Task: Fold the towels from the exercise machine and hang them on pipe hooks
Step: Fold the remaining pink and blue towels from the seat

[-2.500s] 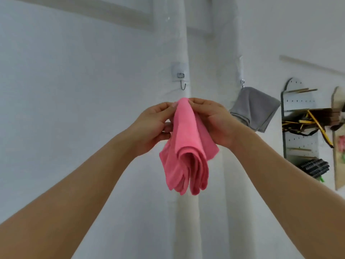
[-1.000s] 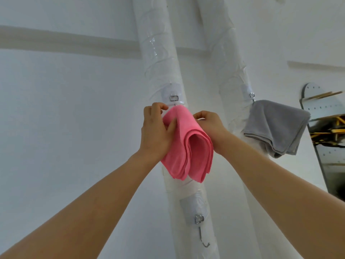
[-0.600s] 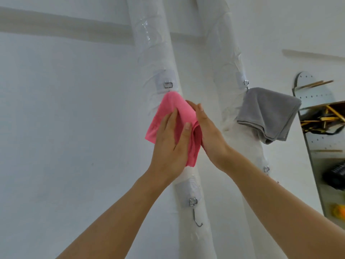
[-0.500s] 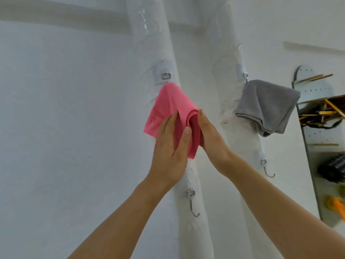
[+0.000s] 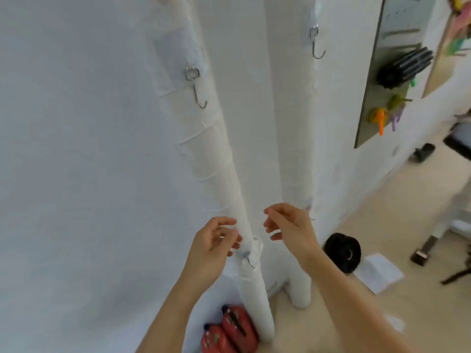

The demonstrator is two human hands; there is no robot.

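Both hands are held empty before the left wrapped pipe (image 5: 216, 154): left hand (image 5: 214, 247) and right hand (image 5: 290, 231) with fingers loosely curled, nothing grasped.

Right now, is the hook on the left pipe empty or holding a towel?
Empty. The hook on the left pipe hangs bare, with no cloth on it.

One head-worn camera is looking forward and steeply down along a white wall, close to two wrapped pipes (image 5: 214, 154) that are running down to the floor (image 5: 382, 225). Both hands (image 5: 290, 230) are reaching into the lower middle. The wide lens is bending the pipes and taking in a pegboard (image 5: 390, 72) at right.
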